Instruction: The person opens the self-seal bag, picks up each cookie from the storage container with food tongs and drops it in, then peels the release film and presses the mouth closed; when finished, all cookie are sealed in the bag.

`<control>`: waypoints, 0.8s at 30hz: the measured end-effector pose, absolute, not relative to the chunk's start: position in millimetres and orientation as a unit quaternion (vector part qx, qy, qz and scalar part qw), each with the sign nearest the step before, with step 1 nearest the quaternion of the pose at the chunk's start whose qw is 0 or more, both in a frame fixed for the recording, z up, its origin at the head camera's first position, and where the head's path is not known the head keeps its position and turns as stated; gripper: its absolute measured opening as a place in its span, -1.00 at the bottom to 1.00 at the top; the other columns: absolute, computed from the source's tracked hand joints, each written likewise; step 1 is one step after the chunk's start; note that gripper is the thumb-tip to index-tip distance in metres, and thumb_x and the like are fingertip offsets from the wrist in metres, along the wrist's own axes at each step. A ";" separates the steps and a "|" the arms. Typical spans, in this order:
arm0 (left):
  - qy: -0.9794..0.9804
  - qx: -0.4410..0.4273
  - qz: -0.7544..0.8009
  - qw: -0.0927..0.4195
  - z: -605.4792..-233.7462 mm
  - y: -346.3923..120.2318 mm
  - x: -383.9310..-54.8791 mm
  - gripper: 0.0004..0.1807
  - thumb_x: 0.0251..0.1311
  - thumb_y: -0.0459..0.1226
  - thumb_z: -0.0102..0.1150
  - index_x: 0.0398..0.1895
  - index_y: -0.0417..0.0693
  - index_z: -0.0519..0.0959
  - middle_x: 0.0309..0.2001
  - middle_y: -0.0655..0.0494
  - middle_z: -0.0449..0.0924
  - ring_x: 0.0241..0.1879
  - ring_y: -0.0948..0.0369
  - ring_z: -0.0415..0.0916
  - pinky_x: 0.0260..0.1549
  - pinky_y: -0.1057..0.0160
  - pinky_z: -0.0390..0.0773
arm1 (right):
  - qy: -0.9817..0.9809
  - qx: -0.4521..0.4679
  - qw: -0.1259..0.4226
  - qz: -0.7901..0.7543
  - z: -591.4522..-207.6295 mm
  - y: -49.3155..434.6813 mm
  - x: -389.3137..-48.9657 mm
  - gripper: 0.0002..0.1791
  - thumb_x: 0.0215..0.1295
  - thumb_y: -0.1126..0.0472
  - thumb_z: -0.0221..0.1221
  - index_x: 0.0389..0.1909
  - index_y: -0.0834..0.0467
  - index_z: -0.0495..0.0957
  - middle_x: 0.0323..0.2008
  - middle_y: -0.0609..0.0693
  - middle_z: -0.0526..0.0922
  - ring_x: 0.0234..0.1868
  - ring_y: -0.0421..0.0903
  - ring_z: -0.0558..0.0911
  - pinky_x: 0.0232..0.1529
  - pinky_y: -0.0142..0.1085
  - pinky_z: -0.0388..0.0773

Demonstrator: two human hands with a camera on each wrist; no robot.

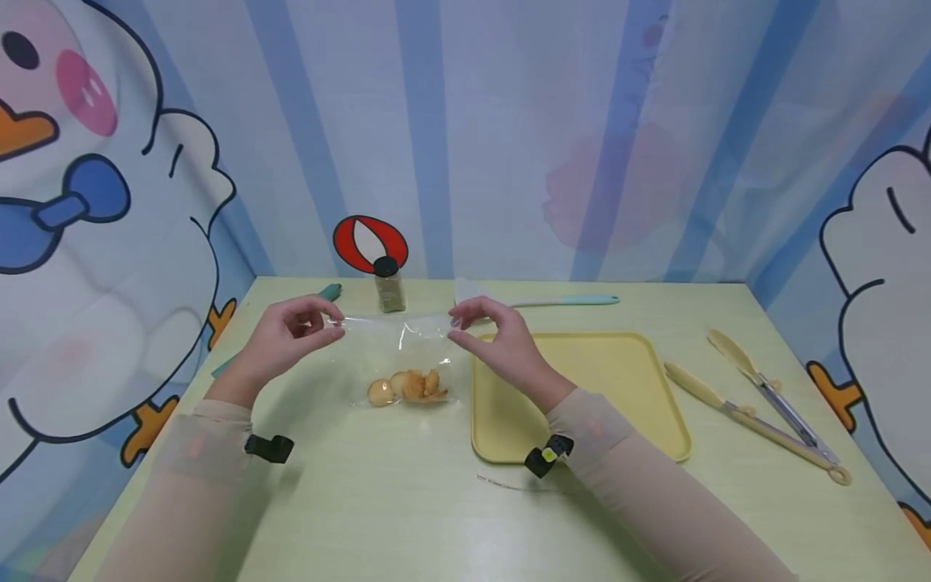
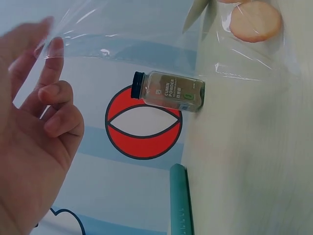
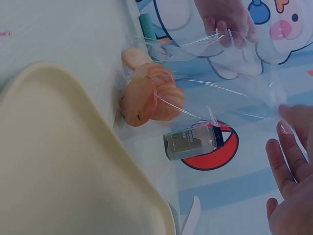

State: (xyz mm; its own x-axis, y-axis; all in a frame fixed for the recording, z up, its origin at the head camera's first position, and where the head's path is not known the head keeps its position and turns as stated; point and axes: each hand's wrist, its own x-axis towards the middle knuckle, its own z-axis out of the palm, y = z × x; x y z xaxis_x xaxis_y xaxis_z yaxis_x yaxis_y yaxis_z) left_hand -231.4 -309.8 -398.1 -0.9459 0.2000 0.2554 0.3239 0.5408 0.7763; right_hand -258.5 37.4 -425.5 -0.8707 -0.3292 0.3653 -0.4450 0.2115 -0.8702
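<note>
A clear plastic bag (image 1: 393, 343) hangs upright between my two hands, its top edge stretched from one to the other. My left hand (image 1: 294, 335) pinches the top left corner between thumb and fingertips. At the opposite corner, my right hand (image 1: 502, 339) pinches the edge the same way. Several round golden-brown biscuits (image 1: 414, 385) lie at the bottom of the bag, some overlapping in a pile. The right wrist view shows the biscuits (image 3: 151, 95) bunched together behind the film. In the left wrist view, one flat round biscuit (image 2: 256, 21) sits apart from the pile.
Behind the bag stands a black-capped jar of cumin powder (image 1: 390, 291). A yellow tray (image 1: 582, 396) lies right of it, with a pale-blue-handled spatula (image 1: 567, 301) behind. Beige-tipped tongs (image 1: 764, 416) lie open at the far right. A teal tool (image 1: 330, 292) is partly hidden behind my left hand. A thin twist tie (image 1: 502, 483) lies in front.
</note>
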 end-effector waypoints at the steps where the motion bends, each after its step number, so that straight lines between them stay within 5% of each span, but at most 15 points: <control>1: -0.875 -0.146 -0.455 0.074 -399.2 -309.8 -231.8 -0.79 0.35 -0.25 0.35 0.00 -0.02 0.67 -0.34 0.16 0.53 -0.44 0.15 0.38 -0.46 0.28 0.41 | -0.780 0.251 0.060 0.570 -425.7 37.3 -258.4 -0.71 0.34 0.17 0.39 0.05 0.06 0.67 -0.14 -0.03 0.72 -0.02 -0.11 0.65 0.33 0.03 0.42; 8: -0.877 -0.126 -0.449 0.114 -400.9 -308.1 -230.1 -0.78 0.32 -0.32 0.36 0.00 -0.04 0.71 -0.47 0.08 0.43 -0.56 0.15 0.25 -0.56 0.23 0.31 | -0.789 0.274 0.145 0.530 -424.8 39.1 -256.9 -0.74 0.33 0.20 0.39 0.02 0.04 0.73 -0.21 -0.06 0.78 -0.11 -0.14 0.70 0.32 -0.01 0.34; 11: -0.876 -0.128 -0.452 0.111 -398.9 -306.7 -228.2 -0.87 0.35 -0.26 0.35 -0.09 -0.02 0.72 -0.49 0.09 0.40 -0.53 0.15 0.27 -0.53 0.24 0.33 | -0.788 0.280 0.129 0.533 -426.3 37.9 -258.0 -0.69 0.33 0.18 0.39 0.07 0.05 0.71 -0.13 0.00 0.79 -0.03 -0.06 0.70 0.34 0.03 0.33; 17: -0.859 -0.137 -0.486 0.088 -399.9 -309.3 -229.2 -0.83 0.38 -0.22 0.32 -0.04 -0.04 0.66 -0.29 0.13 0.53 -0.34 0.14 0.40 -0.36 0.33 0.46 | -0.809 0.278 0.026 0.517 -436.0 27.3 -265.8 -0.53 0.34 0.09 0.39 0.25 -0.01 0.60 -0.04 -0.04 0.79 0.13 -0.04 0.68 0.33 0.11 0.47; 24: -0.888 -0.146 -0.435 0.022 -412.7 -307.6 -239.9 -0.55 0.32 -0.12 0.39 0.24 0.09 0.55 0.10 0.03 0.64 -0.12 0.10 0.44 -0.27 0.32 0.46 | -0.812 0.275 0.054 0.512 -437.6 23.0 -265.8 -0.78 0.39 0.15 0.34 0.00 0.05 0.73 -0.17 -0.07 0.82 -0.06 -0.08 0.74 0.29 0.01 0.50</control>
State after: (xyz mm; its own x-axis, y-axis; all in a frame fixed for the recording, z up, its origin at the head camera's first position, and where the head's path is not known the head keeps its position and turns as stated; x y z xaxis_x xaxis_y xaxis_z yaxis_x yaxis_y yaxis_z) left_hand -239.9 -307.6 -412.7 -0.9567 0.2396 0.1654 0.2776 0.5794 0.7663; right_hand -265.8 23.0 -437.6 -0.8426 -0.3920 0.3693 -0.5022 0.3242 -0.8017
